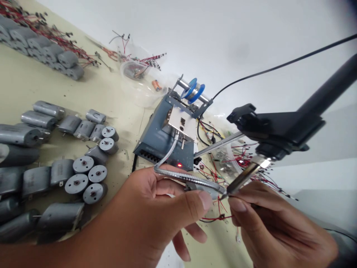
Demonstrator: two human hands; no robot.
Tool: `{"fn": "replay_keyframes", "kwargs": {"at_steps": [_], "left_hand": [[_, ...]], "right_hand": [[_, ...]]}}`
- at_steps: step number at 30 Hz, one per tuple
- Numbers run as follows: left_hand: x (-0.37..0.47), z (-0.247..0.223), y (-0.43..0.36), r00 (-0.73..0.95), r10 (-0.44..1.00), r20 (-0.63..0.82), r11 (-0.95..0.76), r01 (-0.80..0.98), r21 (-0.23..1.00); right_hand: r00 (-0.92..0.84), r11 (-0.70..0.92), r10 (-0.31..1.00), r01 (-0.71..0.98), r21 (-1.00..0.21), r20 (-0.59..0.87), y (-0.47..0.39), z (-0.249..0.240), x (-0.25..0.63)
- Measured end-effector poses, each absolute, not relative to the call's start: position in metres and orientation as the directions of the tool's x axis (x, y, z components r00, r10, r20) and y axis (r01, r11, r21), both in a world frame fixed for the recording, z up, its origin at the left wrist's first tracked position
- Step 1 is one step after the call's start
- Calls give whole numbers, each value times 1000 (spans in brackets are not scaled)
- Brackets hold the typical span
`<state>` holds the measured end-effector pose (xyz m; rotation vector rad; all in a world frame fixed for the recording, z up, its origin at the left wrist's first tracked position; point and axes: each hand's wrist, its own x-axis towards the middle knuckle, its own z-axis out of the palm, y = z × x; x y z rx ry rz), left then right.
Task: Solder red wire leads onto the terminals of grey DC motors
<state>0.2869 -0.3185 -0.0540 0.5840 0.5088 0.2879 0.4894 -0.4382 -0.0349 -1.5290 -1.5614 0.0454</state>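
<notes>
My left hand (170,212) is closed around a small grey motor (209,191), with its thumb and index finger on the body. Most of the motor is hidden by the fingers. My right hand (273,223) pinches a thin wire (227,216) close to the motor's end; the fingers cover much of it. Between both hands, the soldering iron (245,173) points down on its holder, its tip right at the motor's end. A flexible metal solder feed tube (184,174) arcs over my left hand and ends beside that tip.
Several grey motors (63,173) stand and lie at left, with stacked wired motors (41,44) behind. The solder feeder box (156,137) carries a blue solder spool (193,91) and shows a red light. Plastic tubs (142,89) and loose red and black wires (248,156) surround it.
</notes>
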Motion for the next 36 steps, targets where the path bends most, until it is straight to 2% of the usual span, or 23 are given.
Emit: {"fn": "replay_keyframes", "kwargs": {"at_steps": [10, 23, 30, 36], "left_hand": [[285, -46, -319, 820, 399, -410, 805, -99, 585], [288, -47, -319, 829, 403, -387, 820, -139, 556], [289, -47, -319, 807, 403, -431, 825, -116, 554], [287, -48, -319, 823, 405, -398, 820, -134, 556]], "right_hand": [[311, 137, 782, 759, -636, 540, -436, -30, 474], [328, 82, 795, 776, -626, 511, -441, -28, 476], [362, 31, 793, 779, -626, 490, -438, -27, 473], [345, 83, 776, 774, -628, 528, -439, -31, 471]]}}
